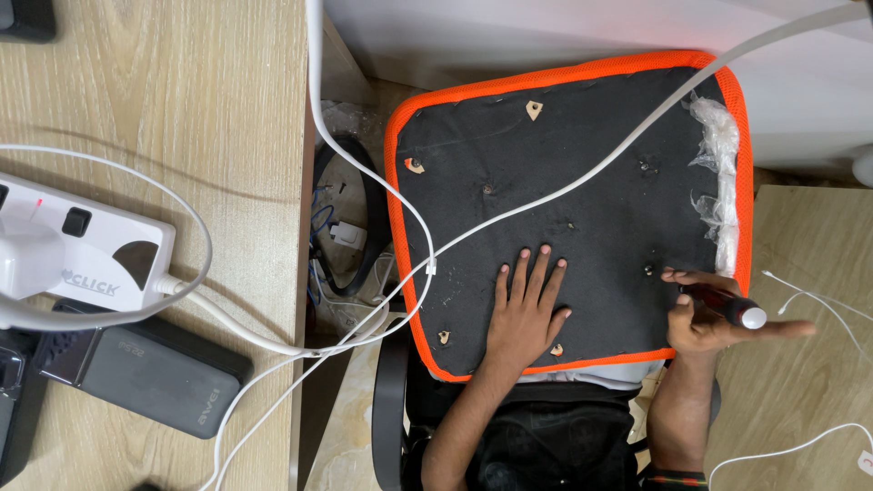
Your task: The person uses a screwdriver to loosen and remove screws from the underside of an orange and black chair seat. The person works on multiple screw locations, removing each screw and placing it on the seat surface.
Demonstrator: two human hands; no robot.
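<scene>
Two hands work on the chair seat base (pixel 582 182), which lies upside down, black underside up w/ orange mesh edge. My left hand (pixel 526 309) rests flat on the black fabric, fingers spread, holding nothing. My right hand (pixel 705 323) has its grip closed on a screwdriver (pixel 732 309) w/ dark handle and white end cap, tip near a screw hole (pixel 648 269). To do it well I judge: keep left palm pressing so seat does not slide, keep driver square to the hole. White cable (pixel 564 186) crosses the seat, better not to snag it. Power strip (pixel 82 250) sits on the bench (pixel 182 91) at left.
</scene>
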